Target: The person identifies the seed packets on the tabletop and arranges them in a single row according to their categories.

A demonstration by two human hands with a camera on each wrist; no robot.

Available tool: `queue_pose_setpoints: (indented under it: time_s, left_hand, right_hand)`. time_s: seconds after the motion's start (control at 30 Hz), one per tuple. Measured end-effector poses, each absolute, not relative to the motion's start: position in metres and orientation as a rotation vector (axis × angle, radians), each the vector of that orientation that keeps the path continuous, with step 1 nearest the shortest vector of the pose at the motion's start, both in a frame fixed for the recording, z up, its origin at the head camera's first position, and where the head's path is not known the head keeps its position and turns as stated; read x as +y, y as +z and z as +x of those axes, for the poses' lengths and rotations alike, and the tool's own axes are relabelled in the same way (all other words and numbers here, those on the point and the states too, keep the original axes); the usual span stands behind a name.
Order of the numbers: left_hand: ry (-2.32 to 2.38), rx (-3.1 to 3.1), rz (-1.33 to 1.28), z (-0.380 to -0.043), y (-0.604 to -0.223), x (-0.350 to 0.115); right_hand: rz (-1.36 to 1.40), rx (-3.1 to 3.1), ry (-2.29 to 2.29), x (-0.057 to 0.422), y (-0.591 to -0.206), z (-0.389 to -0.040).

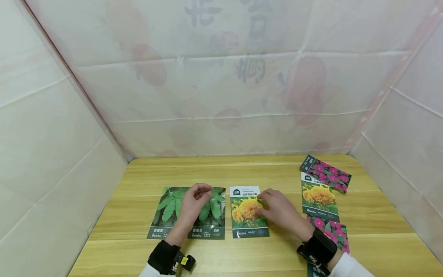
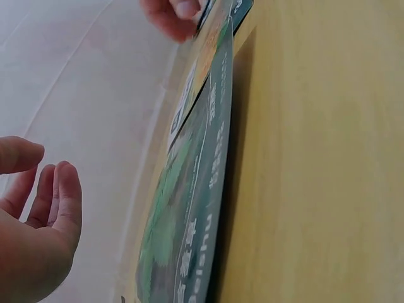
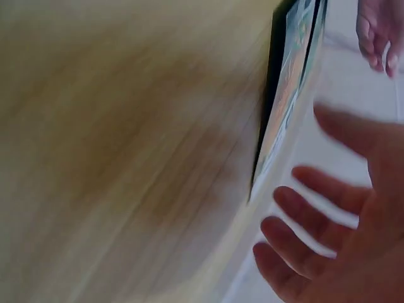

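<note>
Two green-leaf seed packets (image 1: 214, 215) lie side by side on the table in the head view. My left hand (image 1: 194, 204) is over them, its fingers loosely bent and holding nothing; the left wrist view shows this hand (image 2: 38, 233) raised apart from the packet (image 2: 196, 208). To their right lies a yellow-flower seed packet (image 1: 247, 209), its lettered end toward the back wall. My right hand (image 1: 282, 211) is at its right edge, fingertips overlapping it in the head view. Those fingers (image 3: 309, 218) look spread and relaxed in the right wrist view, with nothing gripped.
On the right, a slanted pink-flower packet (image 1: 332, 175) overlaps another yellow-flower packet (image 1: 320, 200). Below them, a second pink-flower packet (image 1: 340, 232) is partly hidden by my right wrist. Pale cloth walls (image 1: 207, 88) enclose the wooden table (image 1: 114, 227) at the back and sides.
</note>
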State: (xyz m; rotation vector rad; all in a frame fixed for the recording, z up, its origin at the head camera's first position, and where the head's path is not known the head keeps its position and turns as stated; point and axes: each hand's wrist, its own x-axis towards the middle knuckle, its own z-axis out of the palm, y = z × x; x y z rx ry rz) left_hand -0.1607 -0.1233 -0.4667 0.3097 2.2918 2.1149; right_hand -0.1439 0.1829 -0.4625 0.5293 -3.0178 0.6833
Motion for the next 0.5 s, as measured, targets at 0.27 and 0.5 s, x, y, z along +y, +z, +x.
queue_pose_setpoints:
  time_s: [0.27,0.5]
  left_hand:
    - [2.117,2.272,0.326,-0.17,-0.491,-0.126]
    - [2.063,2.298,0.279,-0.161,-0.468,-0.122]
  right_hand:
    - [0.93,-3.048,0.586,0.177,-0.471,-0.135]
    - [0.897,-3.08,0.537,0.169,-0.471,-0.134]
